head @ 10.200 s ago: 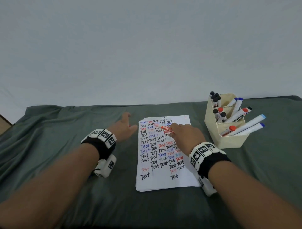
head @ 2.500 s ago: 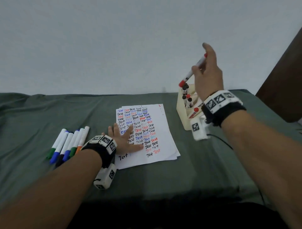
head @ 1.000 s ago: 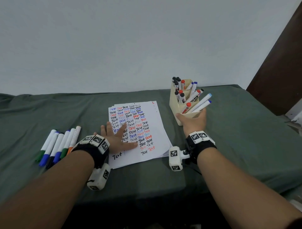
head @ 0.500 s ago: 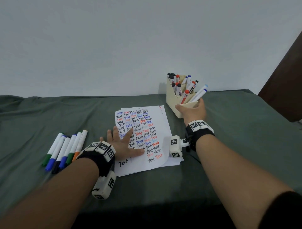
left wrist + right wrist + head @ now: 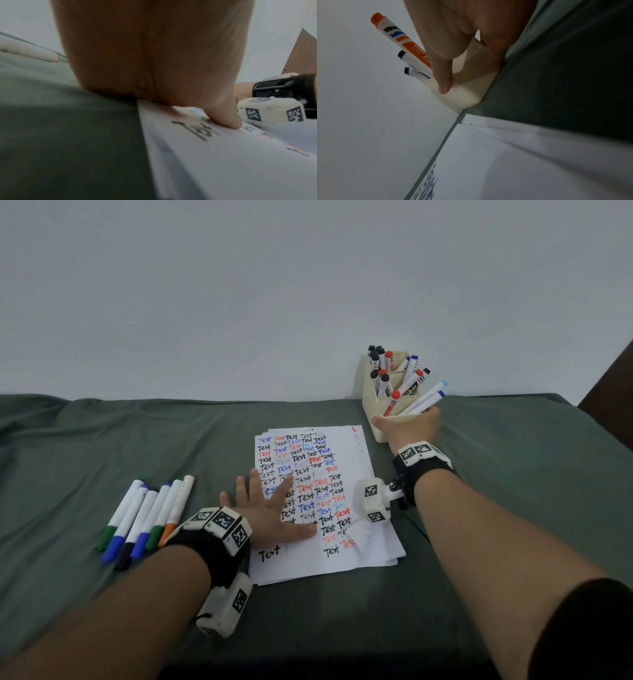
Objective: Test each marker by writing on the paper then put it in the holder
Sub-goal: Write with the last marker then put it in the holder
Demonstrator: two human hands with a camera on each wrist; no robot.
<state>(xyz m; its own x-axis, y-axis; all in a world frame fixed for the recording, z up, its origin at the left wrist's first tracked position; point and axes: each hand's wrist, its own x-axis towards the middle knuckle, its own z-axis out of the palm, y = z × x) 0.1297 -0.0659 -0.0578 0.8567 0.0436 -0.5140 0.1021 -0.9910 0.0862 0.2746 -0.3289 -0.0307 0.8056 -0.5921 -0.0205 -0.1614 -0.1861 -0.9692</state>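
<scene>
Markers (image 5: pixel 145 517) are lying left of the left hand (image 5: pixel 263 517), whose flat fingers are pinning the paper (image 5: pixel 356 549); right hand (image 5: pixel 409 428) fingers are clasping the holder (image 5: pixel 371 400), probably steadying it.

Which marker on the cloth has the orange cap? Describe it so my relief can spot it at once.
Start from the paper under the left hand. Left of that hand, six markers lie side by side on the green cloth. The orange marker is the one nearest the hand; its neighbours have green, blue or dark caps.
</scene>
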